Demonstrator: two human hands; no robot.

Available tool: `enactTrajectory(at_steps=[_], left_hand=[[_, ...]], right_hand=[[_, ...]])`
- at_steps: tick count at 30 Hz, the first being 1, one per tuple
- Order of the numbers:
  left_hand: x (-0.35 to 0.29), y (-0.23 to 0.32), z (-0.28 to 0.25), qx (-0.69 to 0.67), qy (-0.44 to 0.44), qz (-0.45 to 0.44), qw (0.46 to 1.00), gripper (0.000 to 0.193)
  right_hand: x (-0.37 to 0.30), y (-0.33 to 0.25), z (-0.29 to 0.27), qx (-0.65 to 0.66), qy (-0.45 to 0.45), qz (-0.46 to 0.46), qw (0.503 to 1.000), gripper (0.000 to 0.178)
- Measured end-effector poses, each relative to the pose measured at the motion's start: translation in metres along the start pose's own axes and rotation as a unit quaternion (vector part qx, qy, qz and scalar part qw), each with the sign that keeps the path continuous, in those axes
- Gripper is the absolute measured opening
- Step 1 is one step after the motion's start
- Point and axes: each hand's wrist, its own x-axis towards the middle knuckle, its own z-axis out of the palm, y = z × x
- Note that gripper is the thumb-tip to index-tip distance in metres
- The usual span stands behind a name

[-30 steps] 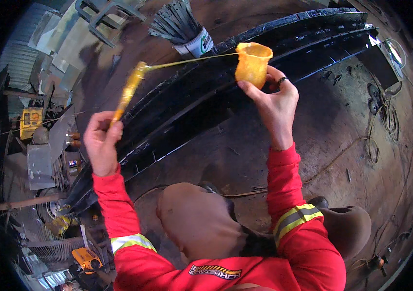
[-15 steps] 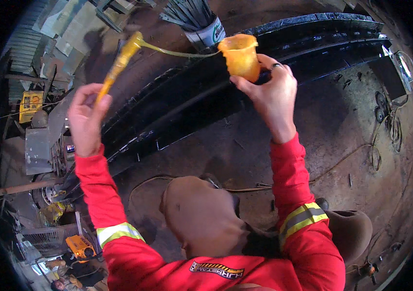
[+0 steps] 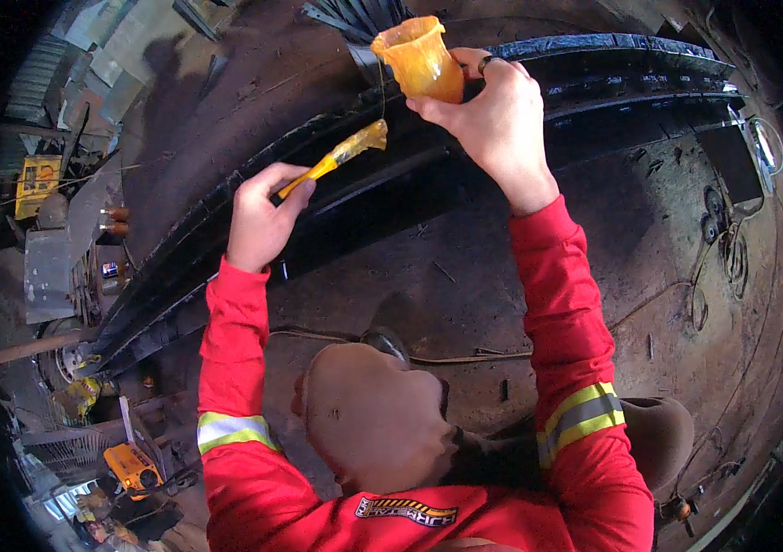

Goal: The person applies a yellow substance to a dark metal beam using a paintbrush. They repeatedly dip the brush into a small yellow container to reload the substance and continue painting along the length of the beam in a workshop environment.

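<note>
My left hand (image 3: 261, 213) is closed around the handle of a yellow brush (image 3: 343, 153) with a black end, its head coated in amber, sticky stuff. The brush tilts up to the right, its tip just below an orange-yellow cup (image 3: 423, 72). My right hand (image 3: 499, 121) grips that cup from the right side, thumb below and fingers behind. Smears cover the cup's uneven rim, and its mouth leans toward the upper left. A thin strand hangs from the cup down to the brush tip. What lies inside the cup is hidden.
Long black steel beams (image 3: 382, 198) curve across the floor beneath my hands. Behind the cup stands a white bucket (image 3: 365, 63) of metal strips. A hose (image 3: 465, 357) crosses the floor near my knee. Metal sheets, a yellow box (image 3: 39, 184) and an orange machine (image 3: 132, 469) lie at left.
My left hand has swung right, bringing the brush from the far left to below the cup. The thick strand between them is now thin. The cup has shifted up and left.
</note>
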Motion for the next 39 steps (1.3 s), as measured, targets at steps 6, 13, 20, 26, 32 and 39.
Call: enactTrajectory(at_steps=[6, 13, 20, 26, 32, 39], left_hand=[[0.023, -0.023, -0.025, 0.041, 0.002, 0.004, 0.999, 0.014], [0.002, 0.000, -0.035, 0.124, 0.029, 0.106, 0.986, 0.015], [0.017, 0.005, -0.003, 0.129, 0.071, 0.133, 0.980, 0.014], [0.012, 0.008, 0.016, 0.052, 0.130, 0.121, 0.983, 0.016], [-0.003, 0.007, 0.015, -0.066, 0.191, 0.083, 0.976, 0.014], [-0.009, 0.005, -0.006, -0.107, 0.205, 0.068, 0.970, 0.014]], right_hand=[[0.004, -0.009, -0.009, 0.035, -0.025, 0.006, 0.999, 0.057], [0.002, -0.003, -0.021, 0.013, -0.044, -0.009, 0.999, 0.059], [-0.003, -0.004, -0.021, 0.039, -0.044, 0.006, 0.998, 0.058], [-0.018, -0.002, -0.032, 0.011, -0.048, 0.017, 0.999, 0.059], [-0.044, 0.022, -0.047, 0.053, 0.004, 0.073, 0.996, 0.060], [-0.038, 0.044, -0.090, 0.070, 0.039, 0.122, 0.989, 0.055]])
